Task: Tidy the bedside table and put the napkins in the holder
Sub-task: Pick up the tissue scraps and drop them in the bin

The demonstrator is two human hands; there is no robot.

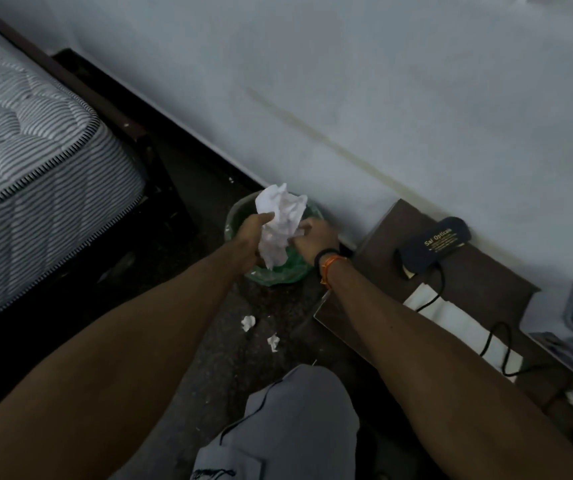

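A crumpled wad of white napkin paper [280, 223] is held between both hands above a round bin lined with a green bag [280, 270] on the floor by the wall. My left hand [250, 239] grips the wad's left side. My right hand [314, 239], with a black and orange band at the wrist, pinches its right side. The brown bedside table [382, 237] stands to the right of the bin. On it lie flat white napkins [465, 323].
A dark glasses case [432, 245] and a black cable [493, 337] lie on the table, with a white box [555, 317] at the right edge. Two small paper scraps [247, 322] lie on the dark floor. A striped mattress [35, 161] is at left. My knee [288, 420] is low in view.
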